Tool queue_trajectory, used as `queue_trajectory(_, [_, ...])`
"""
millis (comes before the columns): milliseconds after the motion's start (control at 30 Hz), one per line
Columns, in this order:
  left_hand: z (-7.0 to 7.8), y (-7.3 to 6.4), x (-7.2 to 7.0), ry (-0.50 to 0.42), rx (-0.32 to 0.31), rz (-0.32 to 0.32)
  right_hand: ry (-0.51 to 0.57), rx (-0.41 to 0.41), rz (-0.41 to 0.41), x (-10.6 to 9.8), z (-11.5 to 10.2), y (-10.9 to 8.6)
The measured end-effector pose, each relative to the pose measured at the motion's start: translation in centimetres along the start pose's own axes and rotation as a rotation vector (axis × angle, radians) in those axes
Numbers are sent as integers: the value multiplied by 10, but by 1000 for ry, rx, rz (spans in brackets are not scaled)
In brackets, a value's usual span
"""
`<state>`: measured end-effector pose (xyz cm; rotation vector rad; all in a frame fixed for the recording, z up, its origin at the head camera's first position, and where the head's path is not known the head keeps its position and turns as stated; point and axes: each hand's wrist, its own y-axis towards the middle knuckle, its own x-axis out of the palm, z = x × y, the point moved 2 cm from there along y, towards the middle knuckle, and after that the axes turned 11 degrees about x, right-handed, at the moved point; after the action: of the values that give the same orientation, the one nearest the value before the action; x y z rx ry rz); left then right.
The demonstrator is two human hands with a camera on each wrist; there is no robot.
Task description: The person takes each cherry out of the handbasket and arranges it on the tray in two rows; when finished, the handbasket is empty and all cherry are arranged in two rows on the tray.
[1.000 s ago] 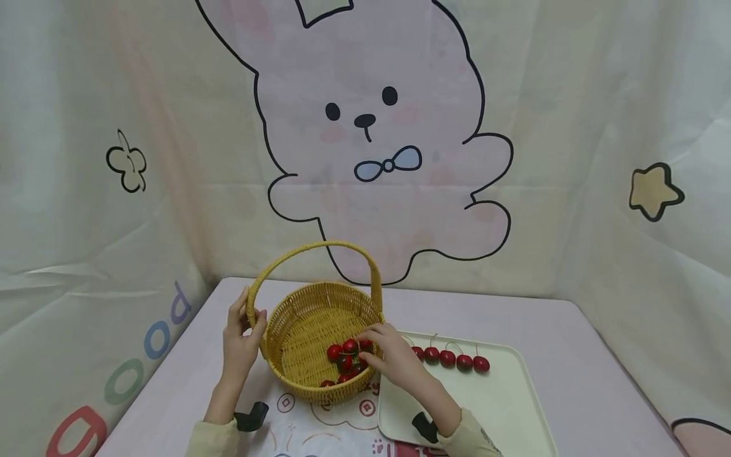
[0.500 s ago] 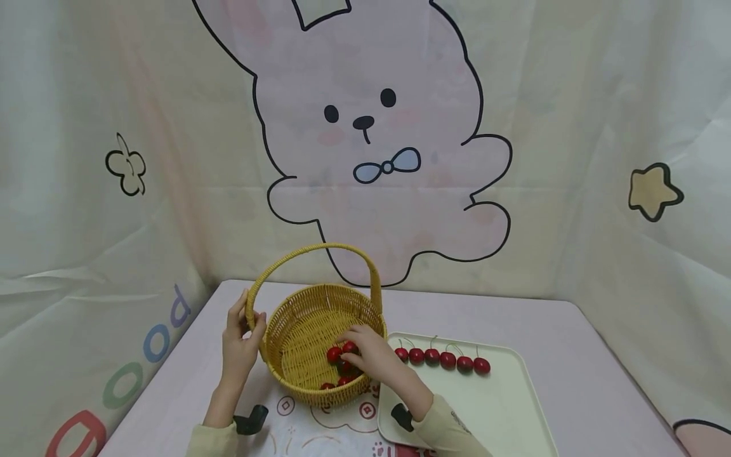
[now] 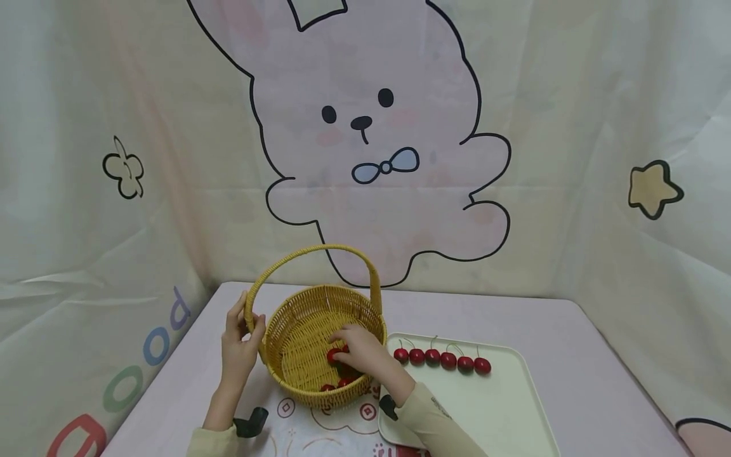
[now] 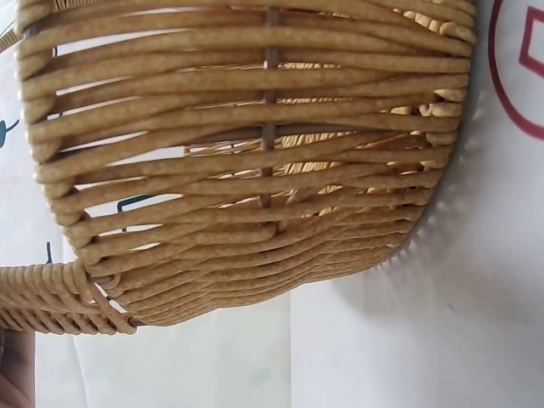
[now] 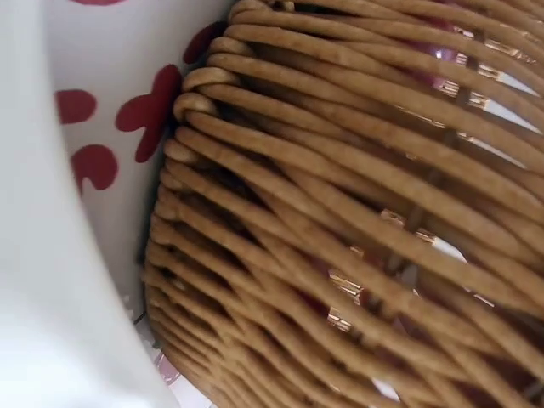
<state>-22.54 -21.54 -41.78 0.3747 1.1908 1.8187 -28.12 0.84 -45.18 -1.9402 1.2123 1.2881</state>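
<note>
In the head view a yellow wicker basket (image 3: pixel 299 346) stands tilted on the table. My left hand (image 3: pixel 238 349) grips the left foot of its arched handle (image 3: pixel 314 249), thumb on the near side. Over the basket's right rim reaches my right hand (image 3: pixel 370 357), its fingertips down among red cherries (image 3: pixel 332 357); whether they pinch one is hidden. More cherries (image 3: pixel 345 382) lie at the basket's near side. The basket's woven wall (image 4: pixel 238 178) fills much of the left wrist view. In the right wrist view, the wall (image 5: pixel 340 187) hides the fingers.
A cream tray (image 3: pixel 491 412) lies right of the basket, beneath my right forearm. Several stemmed cherries (image 3: pixel 432 358) form a row along its far side. A printed sheet (image 3: pixel 337 438) lies in front of the basket. A rabbit-printed curtain (image 3: pixel 365 209) hangs behind the table.
My right hand has moved left and deeper into the basket, covering more of the cherries there. My left hand keeps its grip on the handle. The cherry row stays put.
</note>
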Motion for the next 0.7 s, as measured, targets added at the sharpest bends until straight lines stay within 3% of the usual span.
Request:
queue_trajectory(300, [0,-1,-1,0,6,-3,-66,-31,-22,3,-5,5])
queue_trajectory(700, [0,0,-1,1,16,2,-117,3,-62,8,-3,9])
